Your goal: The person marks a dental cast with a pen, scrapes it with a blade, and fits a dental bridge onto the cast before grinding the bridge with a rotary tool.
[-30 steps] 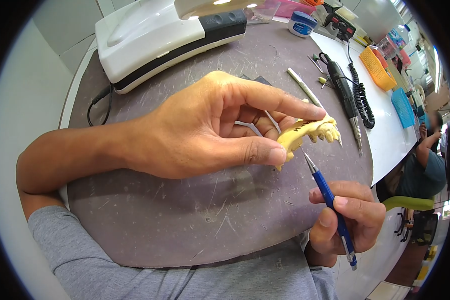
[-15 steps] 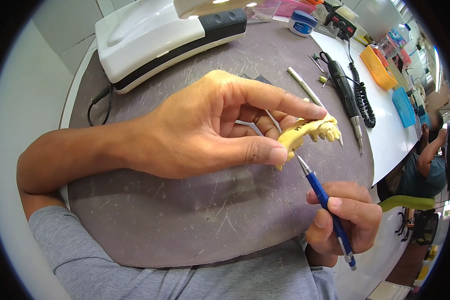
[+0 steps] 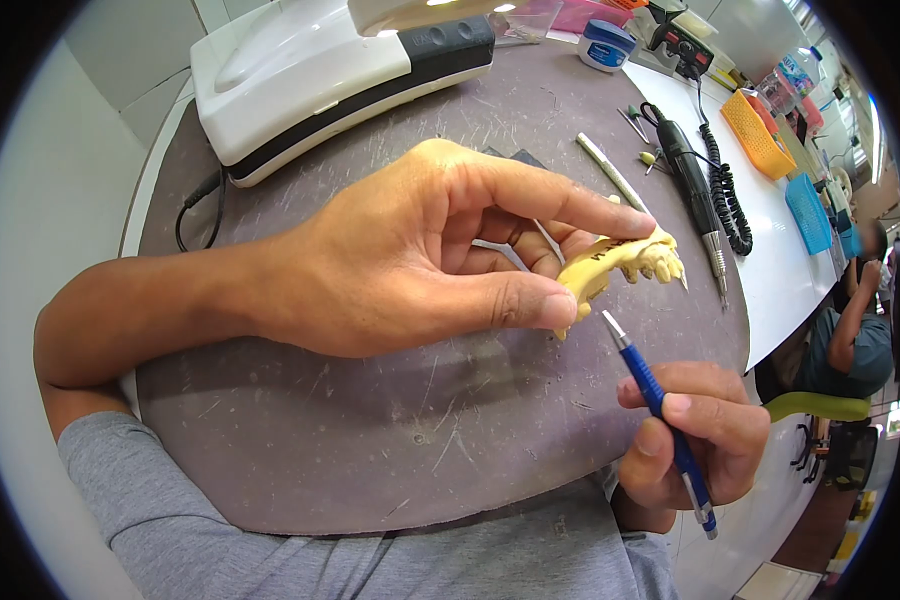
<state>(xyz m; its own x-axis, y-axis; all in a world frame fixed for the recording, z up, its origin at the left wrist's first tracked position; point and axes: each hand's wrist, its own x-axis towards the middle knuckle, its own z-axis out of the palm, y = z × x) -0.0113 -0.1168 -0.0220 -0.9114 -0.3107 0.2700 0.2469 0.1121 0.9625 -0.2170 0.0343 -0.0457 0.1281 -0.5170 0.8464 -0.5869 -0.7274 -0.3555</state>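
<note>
Between the thumb and index finger of my left hand [image 3: 410, 250] is a yellow dental cast [image 3: 600, 264], curved like an arch, with tooth shapes along its edge and dark writing on its side. My right hand [image 3: 692, 435] grips a blue mechanical pencil [image 3: 660, 405] with a silver tip. The tip points up and left at the cast, a small gap away from it. Behind the cast lies a thin pale handle [image 3: 610, 170], partly covered by my left fingers.
A white and black machine [image 3: 340, 85] stands at the back left. On the right are a black rotary handpiece [image 3: 685, 170] with a coiled cord, an orange basket [image 3: 757, 135] and a blue basket [image 3: 808, 214]. A blue-lidded jar [image 3: 605, 46] is at the back. Another person [image 3: 850, 340] sits far right.
My right hand has drawn the pencil slightly down and right, so its tip has come away from the cast. My left hand and the cast have hardly moved.
</note>
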